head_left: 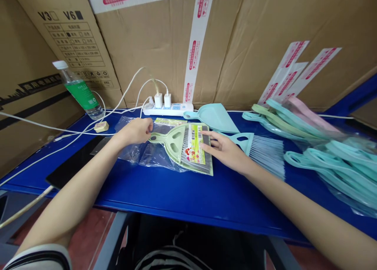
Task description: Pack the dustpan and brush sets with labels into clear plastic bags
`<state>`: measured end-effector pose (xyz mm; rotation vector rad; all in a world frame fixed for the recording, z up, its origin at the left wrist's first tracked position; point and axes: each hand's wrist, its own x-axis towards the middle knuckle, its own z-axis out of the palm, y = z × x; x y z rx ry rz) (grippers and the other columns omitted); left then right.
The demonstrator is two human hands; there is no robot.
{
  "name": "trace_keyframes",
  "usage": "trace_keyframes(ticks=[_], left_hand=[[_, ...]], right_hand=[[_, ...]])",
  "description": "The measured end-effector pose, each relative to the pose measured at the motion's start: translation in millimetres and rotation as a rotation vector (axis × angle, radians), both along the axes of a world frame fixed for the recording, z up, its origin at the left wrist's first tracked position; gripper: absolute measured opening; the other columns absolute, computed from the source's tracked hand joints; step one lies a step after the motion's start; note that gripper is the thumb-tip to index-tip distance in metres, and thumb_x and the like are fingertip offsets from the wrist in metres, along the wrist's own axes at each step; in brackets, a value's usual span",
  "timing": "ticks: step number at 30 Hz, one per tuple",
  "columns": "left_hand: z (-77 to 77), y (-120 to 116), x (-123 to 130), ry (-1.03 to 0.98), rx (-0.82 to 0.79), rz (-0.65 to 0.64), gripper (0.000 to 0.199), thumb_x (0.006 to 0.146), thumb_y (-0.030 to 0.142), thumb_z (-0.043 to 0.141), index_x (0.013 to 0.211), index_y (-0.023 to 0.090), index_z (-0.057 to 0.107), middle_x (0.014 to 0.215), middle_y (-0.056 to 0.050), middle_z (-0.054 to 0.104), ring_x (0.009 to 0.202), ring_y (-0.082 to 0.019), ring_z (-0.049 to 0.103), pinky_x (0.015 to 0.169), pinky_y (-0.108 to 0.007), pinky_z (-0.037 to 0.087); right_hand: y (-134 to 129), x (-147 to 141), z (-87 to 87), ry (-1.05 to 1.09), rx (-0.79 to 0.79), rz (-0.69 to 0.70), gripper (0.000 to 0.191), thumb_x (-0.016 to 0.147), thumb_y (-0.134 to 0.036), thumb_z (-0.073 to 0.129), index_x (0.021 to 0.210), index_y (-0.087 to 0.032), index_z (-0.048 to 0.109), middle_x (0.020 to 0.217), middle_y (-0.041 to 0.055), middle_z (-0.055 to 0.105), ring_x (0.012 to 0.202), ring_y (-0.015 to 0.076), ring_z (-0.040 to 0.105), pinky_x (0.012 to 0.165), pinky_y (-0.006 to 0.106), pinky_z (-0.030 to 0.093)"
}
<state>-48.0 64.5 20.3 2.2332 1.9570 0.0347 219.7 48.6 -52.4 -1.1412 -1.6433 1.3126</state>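
A light green dustpan (169, 146) lies flat with its handle to the left. On it rests a grey-bristled brush (185, 154) with a yellow-and-white label (196, 143). Clear plastic bag film (154, 156) spreads under and left of the set. My left hand (137, 131) is closed by the handle's end, pinching the film there; its fingertips are partly hidden. My right hand (226, 150) lies with fingers apart on the label side of the set, its fingertips touching the label. Beside it lies a light blue brush (265, 149), partly covered by my right hand.
A light blue dustpan (219, 117) lies behind, near a power strip (179, 110) with white cables. Dustpan sets in blue, green and pink (282, 123) and more blue ones (338, 168) are piled right. A bottle (81, 92) stands left. Cardboard boxes (159, 38) wall the blue table's (188, 195) back.
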Motion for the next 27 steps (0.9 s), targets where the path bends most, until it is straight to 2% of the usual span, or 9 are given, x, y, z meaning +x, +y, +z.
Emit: trace_keyframes(ticks=[6, 11, 17, 22, 27], left_hand=[[-6.2, 3, 3, -0.031, -0.032, -0.036, 0.021, 0.07, 0.007, 0.049, 0.087, 0.018, 0.056, 0.061, 0.004, 0.062, 0.058, -0.014, 0.061, 0.063, -0.025, 0.04], [1.1, 1, 1, -0.019, -0.026, -0.008, 0.027, 0.072, 0.009, 0.048, 0.096, 0.016, 0.058, 0.07, 0.001, 0.067, 0.061, -0.015, 0.062, 0.064, -0.025, 0.042], [5.8, 4, -5, 0.085, 0.021, 0.052, 0.033, 0.068, 0.006, 0.048, 0.095, 0.014, 0.066, 0.068, -0.003, 0.067, 0.071, -0.021, 0.064, 0.067, -0.029, 0.042], [4.3, 7, -6, 0.121, -0.018, 0.011, 0.033, 0.068, 0.004, 0.045, 0.086, 0.015, 0.07, 0.065, -0.003, 0.069, 0.071, -0.02, 0.064, 0.066, -0.027, 0.042], [6.5, 8, -6, 0.147, -0.029, -0.013, 0.04, 0.069, 0.003, 0.041, 0.091, 0.016, 0.071, 0.061, -0.001, 0.067, 0.068, -0.018, 0.064, 0.067, -0.026, 0.042]], right_hand=[[0, 1, -6.5, -0.11, 0.116, -0.044, 0.049, 0.08, -0.029, 0.068, 0.127, -0.021, 0.058, 0.128, 0.0114, 0.061, 0.109, 0.0258, 0.065, 0.097, 0.05, 0.052], [-2, -1, -4.1, -0.114, 0.139, -0.031, 0.045, 0.085, -0.032, 0.06, 0.127, -0.021, 0.055, 0.122, 0.012, 0.061, 0.11, 0.0256, 0.065, 0.095, 0.05, 0.054], [-5, -4, -0.5, -0.21, 0.218, -0.07, 0.047, 0.08, -0.03, 0.061, 0.125, -0.016, 0.057, 0.108, 0.0121, 0.058, 0.109, 0.0266, 0.065, 0.098, 0.049, 0.053], [-10, -3, 0.3, -0.29, 0.33, -0.029, 0.044, 0.081, -0.032, 0.06, 0.124, -0.02, 0.061, 0.107, 0.01, 0.056, 0.106, 0.0262, 0.066, 0.097, 0.051, 0.053], [-13, -2, 0.5, -0.364, 0.409, -0.009, 0.044, 0.08, -0.035, 0.064, 0.122, -0.022, 0.064, 0.109, 0.0097, 0.056, 0.103, 0.0262, 0.067, 0.095, 0.051, 0.055]])
